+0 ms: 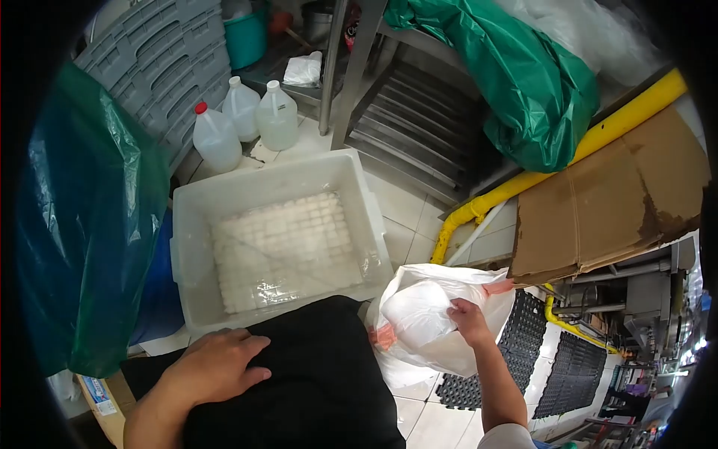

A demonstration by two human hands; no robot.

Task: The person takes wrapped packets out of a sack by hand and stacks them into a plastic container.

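Observation:
My left hand (219, 364) rests on the black cloth (299, 374) over my lap, thumb and fingers apart and holding nothing. Over at the right, my right hand (468, 320) pinches the edge of a white plastic package (419, 313). That package sits in the mouth of a larger white plastic bag (449, 359) with pinkish-orange handles; what is inside the package is hidden. In front of me stands a big whitish plastic tub (273, 176) holding clear liquid, with rows of pale square blocks (292, 247) under the surface.
Three plastic jugs (278, 120) stand behind the tub, near stacked grey crates (157, 67). Green plastic (97, 224) drapes a blue barrel at left. A yellow pipe (538, 176), cardboard (613, 194) and black floor mats (516, 344) lie to the right.

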